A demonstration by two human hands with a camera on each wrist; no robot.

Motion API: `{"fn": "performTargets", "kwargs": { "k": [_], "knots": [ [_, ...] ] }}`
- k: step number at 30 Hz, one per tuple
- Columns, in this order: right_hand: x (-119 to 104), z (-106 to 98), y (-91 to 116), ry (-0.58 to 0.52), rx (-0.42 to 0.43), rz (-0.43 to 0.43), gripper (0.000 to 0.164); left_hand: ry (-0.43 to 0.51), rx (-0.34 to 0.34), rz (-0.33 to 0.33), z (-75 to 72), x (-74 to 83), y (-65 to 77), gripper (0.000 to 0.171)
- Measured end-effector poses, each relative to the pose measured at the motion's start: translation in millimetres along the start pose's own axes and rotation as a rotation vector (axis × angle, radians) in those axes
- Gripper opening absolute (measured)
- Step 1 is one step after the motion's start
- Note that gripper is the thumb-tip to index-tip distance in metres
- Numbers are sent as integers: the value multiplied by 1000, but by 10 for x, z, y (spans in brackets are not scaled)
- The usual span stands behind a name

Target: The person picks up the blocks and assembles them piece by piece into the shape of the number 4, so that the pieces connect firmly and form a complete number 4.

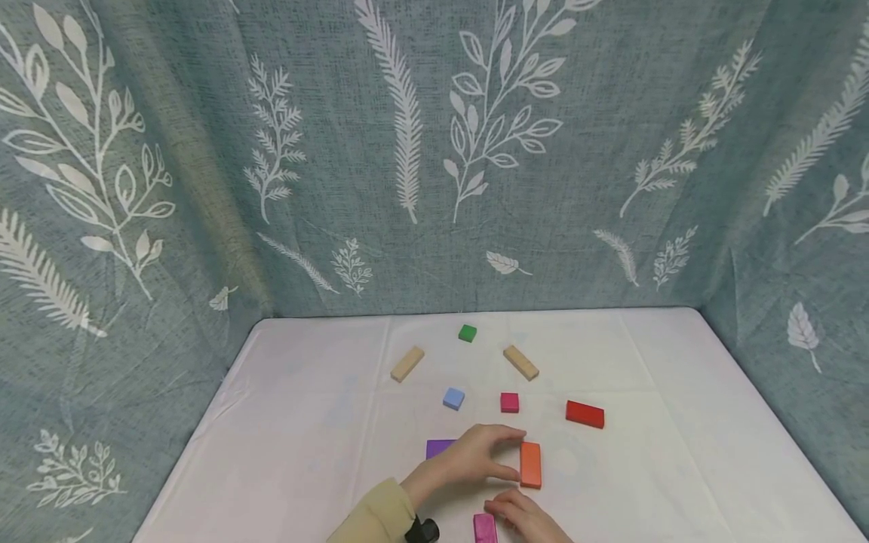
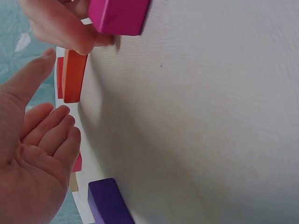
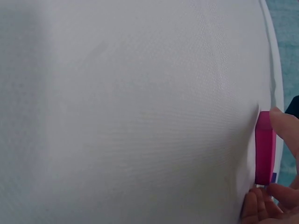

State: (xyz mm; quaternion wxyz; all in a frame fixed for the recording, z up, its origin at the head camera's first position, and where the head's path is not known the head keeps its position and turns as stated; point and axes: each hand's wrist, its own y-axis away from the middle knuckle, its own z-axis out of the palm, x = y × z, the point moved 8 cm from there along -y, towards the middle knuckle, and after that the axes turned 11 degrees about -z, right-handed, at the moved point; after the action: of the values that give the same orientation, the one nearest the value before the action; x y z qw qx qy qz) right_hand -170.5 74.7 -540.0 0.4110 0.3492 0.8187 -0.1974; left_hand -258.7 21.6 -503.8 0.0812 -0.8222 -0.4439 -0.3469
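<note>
My left hand (image 1: 471, 456) is held with thumb and fingers spread apart. Its fingertips come right beside an upright-lying orange block (image 1: 531, 465), and the left wrist view shows the bare palm (image 2: 37, 172) with nothing in it. A purple block (image 1: 440, 448) lies partly hidden behind that hand. At the near edge of the head view, my right hand (image 1: 526, 516) holds a magenta block (image 1: 485, 528). In the right wrist view the thumb (image 3: 286, 128) is at one end of this block and the fingers (image 3: 275, 198) at the other.
Farther back on the white table (image 1: 305, 422) lie a blue block (image 1: 453, 399), a crimson cube (image 1: 509, 403) and a red block (image 1: 584, 414). Two wooden blocks, left (image 1: 407, 364) and right (image 1: 520, 362), flank a green block (image 1: 467, 333). A patterned curtain (image 1: 434, 256) encloses the table.
</note>
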Motion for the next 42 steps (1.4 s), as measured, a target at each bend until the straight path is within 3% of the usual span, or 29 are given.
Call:
{"fn": "performTargets", "kwargs": {
  "k": [8,21,29,42],
  "knots": [
    [-4,17,3,74,12,33,56,9,6,-1,60,-19,-21,59],
    [9,26,12,96,40,70,57,-6,36,-20,97,-46,-52,63],
    [16,30,21,101,41,90,56,-3,57,-8,111,-50,-63,59],
    [21,37,23,52,33,73,49,0,60,-47,118,-56,-64,56]
  ]
}}
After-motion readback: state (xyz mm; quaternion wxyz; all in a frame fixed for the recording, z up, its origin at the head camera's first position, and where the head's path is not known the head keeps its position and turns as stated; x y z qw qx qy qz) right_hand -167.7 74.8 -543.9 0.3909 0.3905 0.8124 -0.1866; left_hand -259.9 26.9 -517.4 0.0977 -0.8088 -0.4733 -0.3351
